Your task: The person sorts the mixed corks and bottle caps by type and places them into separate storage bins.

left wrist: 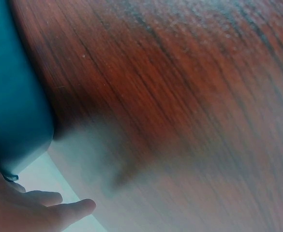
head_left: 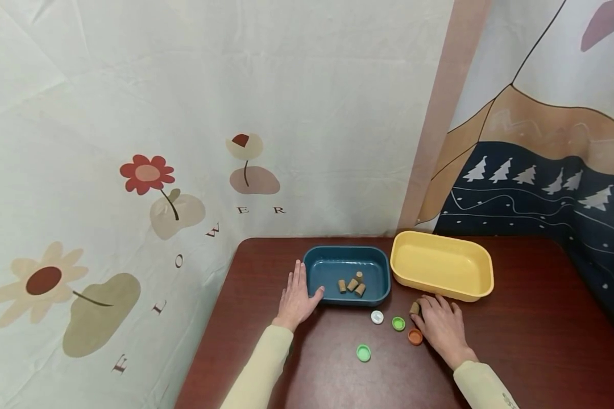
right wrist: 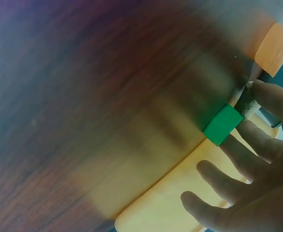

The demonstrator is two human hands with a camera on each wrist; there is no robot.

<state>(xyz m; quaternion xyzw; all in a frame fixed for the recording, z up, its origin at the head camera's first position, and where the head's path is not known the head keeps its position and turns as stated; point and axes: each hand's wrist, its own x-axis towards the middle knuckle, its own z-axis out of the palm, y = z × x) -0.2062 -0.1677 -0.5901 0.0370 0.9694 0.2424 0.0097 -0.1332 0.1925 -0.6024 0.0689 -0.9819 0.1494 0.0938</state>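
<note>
Small tan cork stopper (head_left: 415,308) sits on the dark red-brown wooden table (head_left: 517,341), just in front of the yellow oval plastic tub (head_left: 442,271) & right beside the bright green plastic bottle cap (head_left: 398,323). Right hand (head_left: 442,328) lies over it, fingertips at the cork. Head view shows thumb & forefinger closing round it, but whether it's pinched or only touched I can't tell for sure; wrist view is too blurred to settle it. Reads as a narrow grip at the cork.

Handling, as a guess: cork is v. light, a bit springy, rough enough not to slip, not fragile. Short cylinder, so it'd roll if laid on its side. Best taken across the side walls w/ thumb vs. forefinger, near the middle.

Pose: right forearm in pale cream sleeve comes in from lower right, palm down, wrist low to table, other fingers spread loosely toward the tub. Orange-brown plastic cap (head_left: 415,337) touches or sits just by the thumb side of the hand.

Left hand (head_left: 297,296) is flat on the table, fingers straight, thumb against the near left wall of the teal oval plastic tub (head_left: 317,264). Holds nothing, steadying at most. Inside the teal tub: four more cork stoppers (head_left: 352,283) clustered together.

Also near: white plastic cap (head_left: 377,317) & a second green cap (head_left: 363,353) closer to the person.
</note>
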